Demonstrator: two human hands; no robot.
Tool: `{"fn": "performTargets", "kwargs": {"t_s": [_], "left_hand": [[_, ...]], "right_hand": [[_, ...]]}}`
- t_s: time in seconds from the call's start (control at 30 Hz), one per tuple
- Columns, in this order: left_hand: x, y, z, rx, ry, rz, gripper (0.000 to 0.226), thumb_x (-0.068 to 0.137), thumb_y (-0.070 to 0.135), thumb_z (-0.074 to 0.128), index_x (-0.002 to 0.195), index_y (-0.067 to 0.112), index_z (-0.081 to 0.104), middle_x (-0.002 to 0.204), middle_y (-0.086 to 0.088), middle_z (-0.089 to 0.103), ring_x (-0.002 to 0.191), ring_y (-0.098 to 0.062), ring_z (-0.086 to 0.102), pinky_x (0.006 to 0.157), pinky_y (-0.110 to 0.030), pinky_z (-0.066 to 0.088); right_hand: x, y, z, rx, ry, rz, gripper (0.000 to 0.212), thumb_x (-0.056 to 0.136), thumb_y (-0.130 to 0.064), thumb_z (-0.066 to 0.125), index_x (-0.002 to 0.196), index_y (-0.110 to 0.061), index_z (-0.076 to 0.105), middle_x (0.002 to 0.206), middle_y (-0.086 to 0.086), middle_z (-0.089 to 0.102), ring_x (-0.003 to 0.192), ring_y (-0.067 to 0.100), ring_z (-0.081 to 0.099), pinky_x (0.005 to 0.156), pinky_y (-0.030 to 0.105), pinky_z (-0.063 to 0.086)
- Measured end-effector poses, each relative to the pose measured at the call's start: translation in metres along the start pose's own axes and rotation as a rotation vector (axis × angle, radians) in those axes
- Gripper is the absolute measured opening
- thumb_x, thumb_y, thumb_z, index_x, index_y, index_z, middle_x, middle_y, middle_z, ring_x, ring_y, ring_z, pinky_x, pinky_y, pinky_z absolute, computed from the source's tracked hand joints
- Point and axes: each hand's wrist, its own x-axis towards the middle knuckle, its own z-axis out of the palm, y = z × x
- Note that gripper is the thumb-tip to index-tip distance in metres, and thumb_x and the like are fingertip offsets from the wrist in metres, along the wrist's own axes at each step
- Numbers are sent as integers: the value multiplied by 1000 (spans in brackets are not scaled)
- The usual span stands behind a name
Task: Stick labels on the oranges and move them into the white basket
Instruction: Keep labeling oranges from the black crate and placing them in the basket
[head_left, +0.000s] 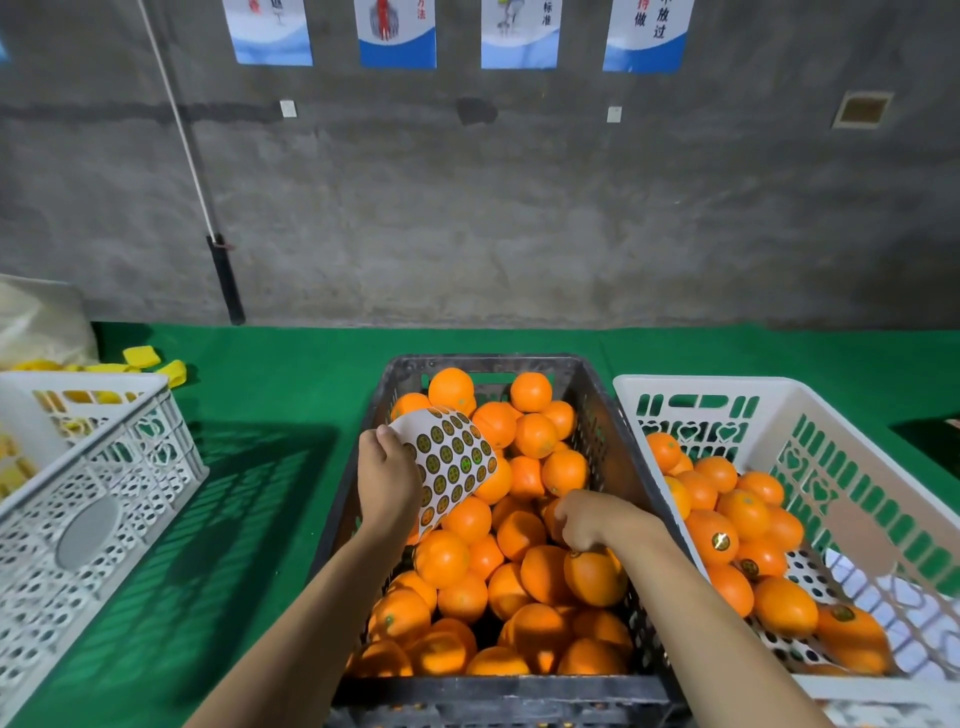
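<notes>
Grey concrete fills the upper half of the head view, with four blue-and-white posters (397, 32) along the top edge and a white cord running down to a black handle (226, 280) at centre left. Below it, a green surface (270, 395) carries three crates.

At the bottom centre stands a black crate (488, 364) heaped with oranges (530, 525). The left hand (388, 480) hovers over the crate's left side and pinches the edge of a curled label sheet (453, 460), which is covered in round dark stickers and arches over the fruit. The right hand (589, 522) reaches into the middle of the pile, fingers curled down around an orange; the grip itself is partly hidden by the knuckles.

At the lower right, touching the black crate, sits the white basket (691, 387), holding labelled oranges (719, 535) and used sticker sheets (802, 574) on its floor.

At the left edge stands another white basket (104, 467), with yellow pieces (140, 356) on the surface behind it.
</notes>
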Motion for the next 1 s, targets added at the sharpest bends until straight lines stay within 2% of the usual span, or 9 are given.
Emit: {"fn": "performTargets", "kwargs": {"t_s": [0.07,0.37,0.43,0.47,0.53,0.6,0.73,0.83,1.0], "left_hand": [[0,0,0,1,-7,-3,33,107,36,27,99,14,49,93,-6,56,90,-23,58,83,-45,48],[2,-3,1,0,-20,12,33,107,39,27,100,16,49,93,-4,57,89,-20,59,79,-42,48],[2,-3,1,-5,-20,22,33,107,39,26,100,16,49,94,-5,57,90,-22,59,78,-42,49],[2,-3,1,-9,-22,26,33,107,39,26,99,17,48,94,-7,57,90,-23,60,79,-44,50],[1,-2,1,-18,-28,27,32,107,39,26,96,18,48,95,-10,58,91,-26,61,82,-48,51],[1,-1,1,-22,-32,25,32,108,39,26,94,18,47,95,-12,58,92,-29,61,83,-51,52],[-1,0,0,-21,-24,26,32,108,39,26,91,19,46,94,-12,58,90,-29,62,79,-48,53],[0,0,0,-19,-26,20,33,107,39,26,92,19,47,93,-11,58,88,-27,61,75,-43,52],[-1,0,1,-4,-30,31,35,108,39,26,92,16,47,92,-13,57,87,-29,61,75,-46,52]], "right_hand": [[0,1,2,-8,7,19,24,92,1,44,76,-14,53,80,9,48,63,20,38,52,30,30],[2,-3,6,-25,-7,79,20,91,-10,62,75,-15,50,73,5,46,59,19,44,51,27,36],[1,-4,5,-19,-48,72,21,88,-26,72,95,-11,61,94,8,60,81,24,60,66,31,51],[-1,-4,4,-41,-89,91,44,83,-35,77,115,-9,61,115,10,62,103,29,62,83,37,55],[-5,-6,4,-181,-121,130,76,77,-43,81,139,-11,50,143,14,50,135,40,42,109,50,40],[-7,-11,4,-327,-136,142,78,79,-41,81,144,-12,48,151,16,42,144,44,24,116,54,22],[-9,-19,8,-498,-198,133,75,81,-36,81,143,-10,49,152,14,43,145,44,24,118,59,7],[-15,-18,5,-472,-149,113,74,79,-36,81,141,-11,50,146,13,50,139,44,38,116,55,22],[-22,-12,-2,-184,260,48,47,77,-40,70,118,-21,57,122,7,59,120,34,52,102,46,37]]}}
